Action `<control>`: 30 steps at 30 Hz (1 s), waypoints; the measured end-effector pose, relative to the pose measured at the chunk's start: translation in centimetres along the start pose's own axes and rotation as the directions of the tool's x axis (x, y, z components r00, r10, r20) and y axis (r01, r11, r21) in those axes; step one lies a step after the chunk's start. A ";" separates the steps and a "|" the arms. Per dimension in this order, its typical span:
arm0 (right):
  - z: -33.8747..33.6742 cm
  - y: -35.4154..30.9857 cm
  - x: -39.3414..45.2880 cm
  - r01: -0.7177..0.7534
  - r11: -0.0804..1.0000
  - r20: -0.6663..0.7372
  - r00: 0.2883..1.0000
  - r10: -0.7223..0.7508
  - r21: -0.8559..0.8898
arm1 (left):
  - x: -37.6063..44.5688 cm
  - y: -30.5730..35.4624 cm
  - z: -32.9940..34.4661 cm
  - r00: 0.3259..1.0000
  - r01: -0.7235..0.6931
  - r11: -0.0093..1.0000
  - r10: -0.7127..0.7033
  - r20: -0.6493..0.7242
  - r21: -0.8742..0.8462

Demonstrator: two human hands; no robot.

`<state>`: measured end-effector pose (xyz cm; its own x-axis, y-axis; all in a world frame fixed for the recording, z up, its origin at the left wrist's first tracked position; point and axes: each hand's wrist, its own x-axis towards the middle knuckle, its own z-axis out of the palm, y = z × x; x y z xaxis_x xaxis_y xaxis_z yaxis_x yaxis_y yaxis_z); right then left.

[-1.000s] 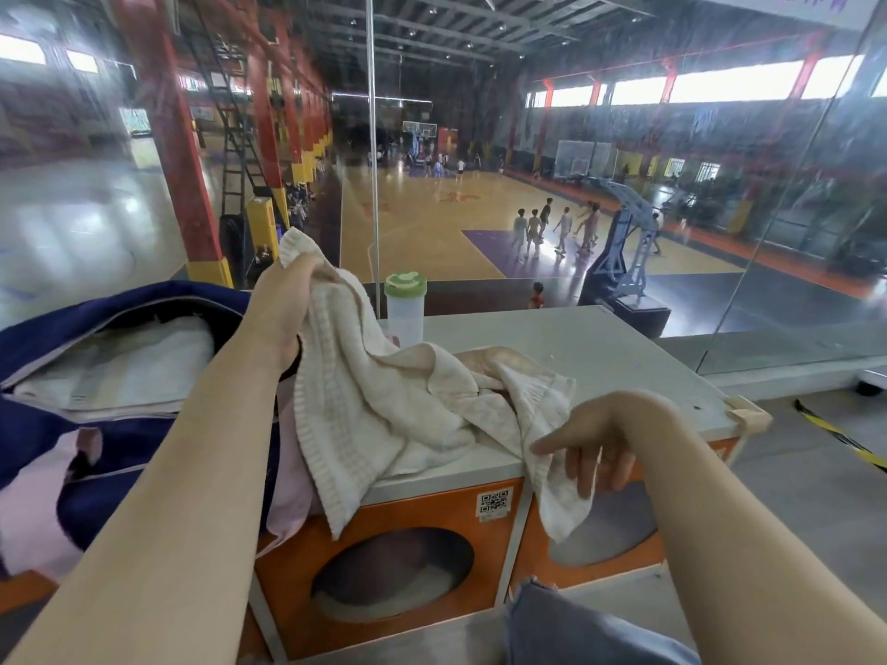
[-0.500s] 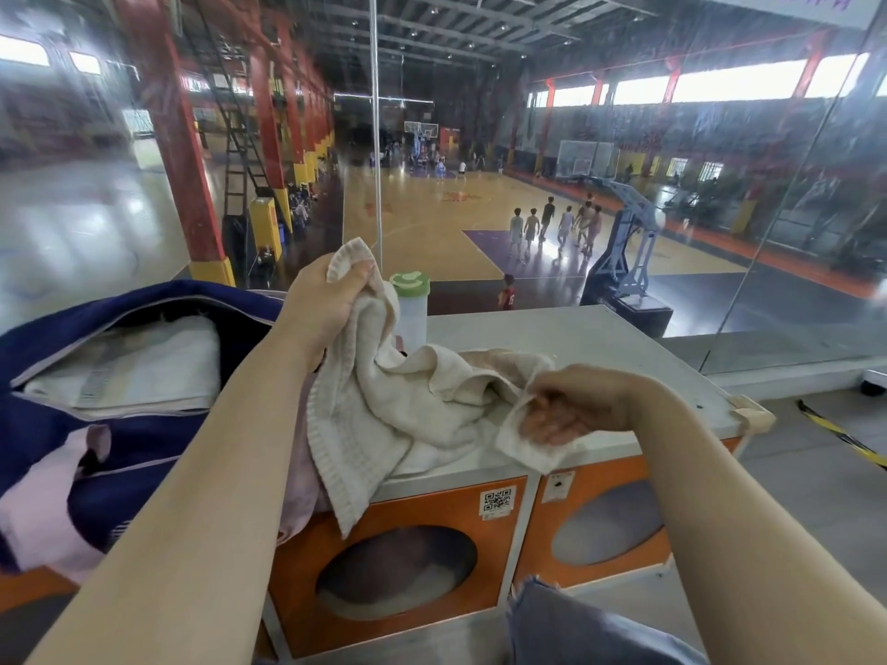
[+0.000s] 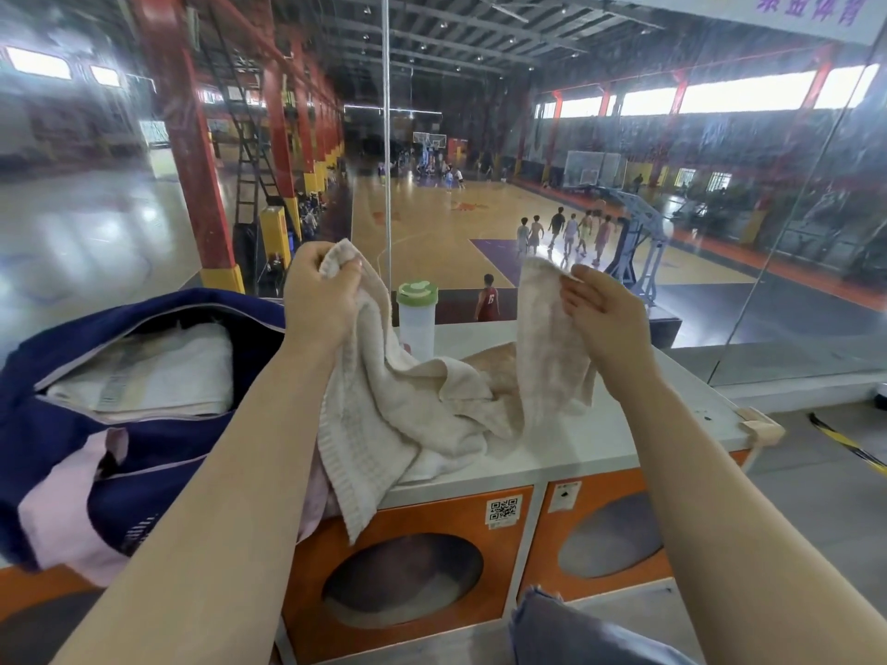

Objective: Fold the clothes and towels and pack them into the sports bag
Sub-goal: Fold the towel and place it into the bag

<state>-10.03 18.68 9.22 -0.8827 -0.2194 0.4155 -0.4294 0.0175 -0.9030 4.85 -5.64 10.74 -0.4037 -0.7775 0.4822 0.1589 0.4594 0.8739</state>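
A beige towel (image 3: 413,410) is lifted at two corners, and its middle sags onto the white cabinet top (image 3: 638,439). My left hand (image 3: 319,300) grips one corner high at the left. My right hand (image 3: 602,312) pinches the other corner at about the same height. To the left lies the navy sports bag (image 3: 144,467), unzipped, with a folded white towel (image 3: 153,371) inside. A pink cloth (image 3: 62,515) hangs over the bag's front.
A clear bottle with a green lid (image 3: 416,319) stands on the cabinet top behind the towel. Orange lockers with round windows (image 3: 403,583) sit below the top. A glass wall (image 3: 792,232) rises just beyond, with a basketball court below it.
My right hand took hold of the towel's hanging corner at the cabinet's front edge and raised it. My left hand stayed raised with its corner. The towel now spreads between both hands.
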 end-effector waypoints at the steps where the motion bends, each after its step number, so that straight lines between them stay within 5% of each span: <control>1: 0.0 -0.1 0.0 0.031 0.992 -0.023 0.999 -0.034 -0.120 | 0.1 0.1 0.0 1.000 0.026 1.000 -0.026 -0.017 -0.017; 7: -0.6 0.5 -0.6 0.074 0.661 -0.044 0.986 -0.159 -0.747 | 0.4 -0.3 0.2 0.979 0.147 0.987 -0.154 0.135 0.057; 13: -0.7 0.2 -0.2 0.236 0.456 0.055 0.926 -0.375 -0.858 | 0.0 0.0 -0.5 0.973 0.038 0.999 -0.037 0.228 0.000; 16: -0.3 -0.8 -0.3 0.316 0.667 0.055 0.922 -0.382 -0.675 | -0.7 1.2 -0.8 0.945 -0.023 0.998 0.040 0.323 -0.056; 19: 0.5 -2.0 -0.8 0.306 0.879 0.107 0.952 -0.287 -0.367 | -1.7 2.3 -0.6 0.845 -0.006 0.995 0.056 0.532 -0.097; 25: 2.6 -5.4 -2.9 0.222 0.972 0.288 0.928 -0.236 0.081 | -3.4 3.5 0.4 0.585 0.155 0.976 0.031 0.810 -0.149; 30: 3.8 -5.6 -3.4 0.101 0.994 0.497 0.861 -0.105 0.035 | -3.7 3.3 1.4 0.580 0.004 0.986 0.136 0.803 -0.169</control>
<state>-3.90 15.60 12.43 -0.6201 -0.6759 0.3982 -0.5093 -0.0393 -0.8597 5.64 -0.61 11.73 -0.9363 -0.0437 0.3484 0.3074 0.3771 0.8736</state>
